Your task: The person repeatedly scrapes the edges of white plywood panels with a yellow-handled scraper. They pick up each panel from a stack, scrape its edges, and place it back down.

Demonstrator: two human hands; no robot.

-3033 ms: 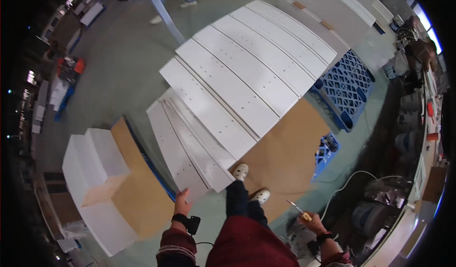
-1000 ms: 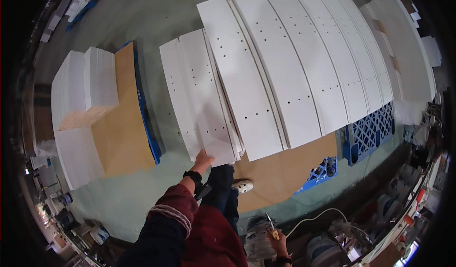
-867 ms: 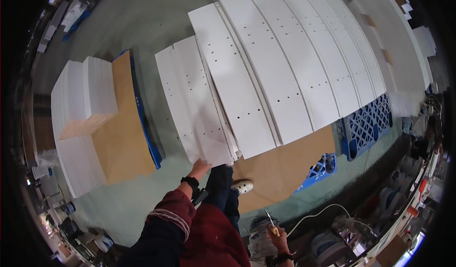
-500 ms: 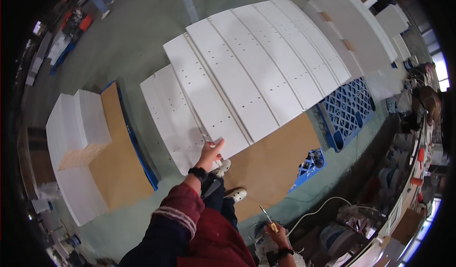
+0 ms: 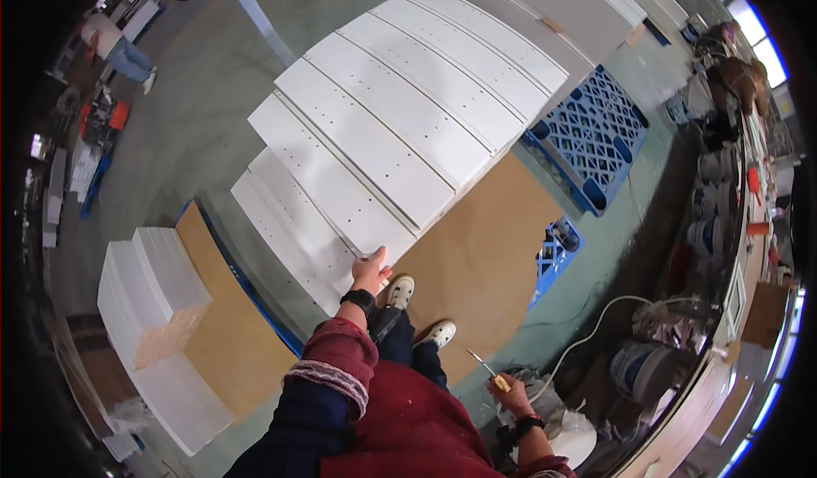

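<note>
Several long white panels [image 5: 387, 108] with drilled holes and grooves lie side by side, overlapping, in front of me. At the near corner of the stack, my left hand [image 5: 368, 274] is closed on the edge of a white panel [image 5: 345, 253], thumb on top and the other fingers partly hidden. My right hand [image 5: 515, 400], low and to the right, is wrapped round the yellowish handle of a slim tool [image 5: 482, 362] with a thin metal shaft. Its tip points up and left, away from the panels. I cannot tell the tool's exact kind.
Brown board [image 5: 477, 248] lies by my shoes. Blue plastic pallets [image 5: 596, 133] stand to the right. White stacked boards [image 5: 157, 287] sit on another brown-topped pallet at left. Buckets [image 5: 651, 372], a white cable [image 5: 587, 333] and a bench line the right. A person [image 5: 119, 44] stands far left.
The view has shifted, so the panels appear lower and farther left. My left hand stays at the near panel edge. My right hand still holds the tool, away from the panels.
</note>
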